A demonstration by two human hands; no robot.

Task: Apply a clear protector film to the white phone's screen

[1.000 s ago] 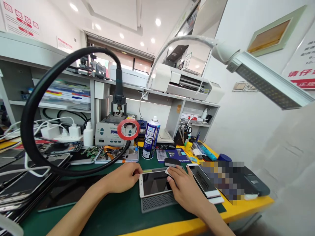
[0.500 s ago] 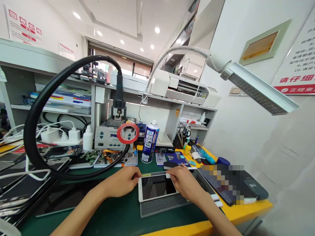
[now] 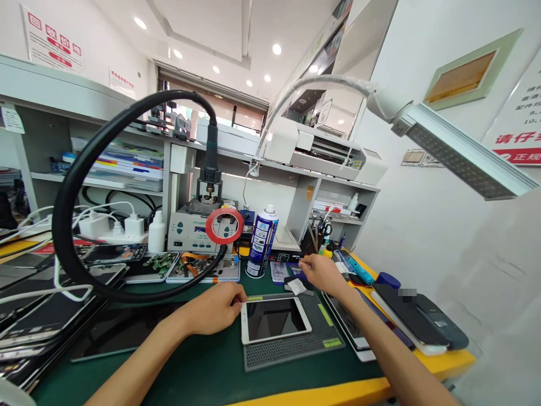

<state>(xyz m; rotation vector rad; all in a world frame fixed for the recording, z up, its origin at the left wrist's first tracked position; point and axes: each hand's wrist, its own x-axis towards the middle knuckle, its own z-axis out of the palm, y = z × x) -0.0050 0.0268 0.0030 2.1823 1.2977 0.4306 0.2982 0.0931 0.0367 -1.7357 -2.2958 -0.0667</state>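
A white-framed tablet with a dark screen lies face up on a grey perforated mat. At its upper left corner my left hand is closed, thumb and forefinger at the edge. Beyond the tablet, my right hand is raised near a blue packet, its fingers drawn together; whatever they may hold is hidden. A crumpled white wipe rests on a dark object just behind the mat, to the left of that hand and apart from it.
Behind the mat stand a blue spray can and a hot-air station with a red ring. Its thick black hose loops over the left side. Devices are stacked at left; phones lie at right. A lamp hangs above.
My right hand has left the tablet's upper edge and moved back and right. The white wipe it held now lies behind the mat. My left hand stays at the tablet's corner.
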